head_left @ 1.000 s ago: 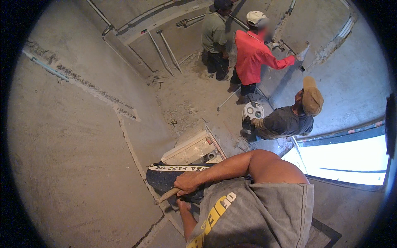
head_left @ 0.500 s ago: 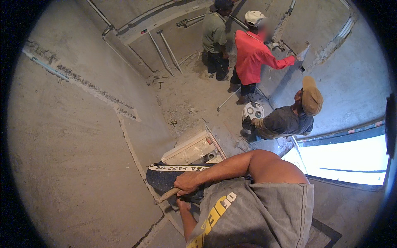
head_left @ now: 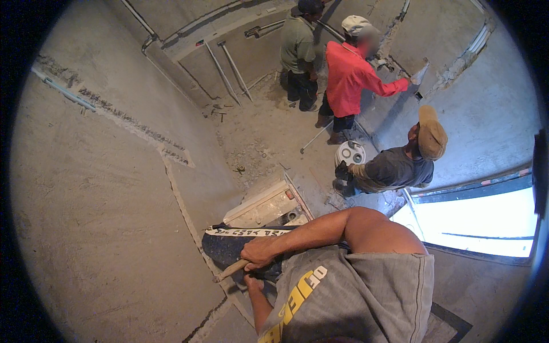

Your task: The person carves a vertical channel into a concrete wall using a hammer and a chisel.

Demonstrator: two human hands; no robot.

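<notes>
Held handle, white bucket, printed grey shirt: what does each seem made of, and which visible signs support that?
Handle: probably wood with a dull finish; its tan colour suggests this.
White bucket: likely plastic, judging by its white colour and round rim; gloss unclear.
Printed grey shirt: matte fabric, shown by soft folds; fibre can't be told.

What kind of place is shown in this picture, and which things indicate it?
Probably a room under construction or renovation: the bare wall has a rough groove with a pipe along it, rubble lies on the floor, and more pipes lean farther back.
</notes>
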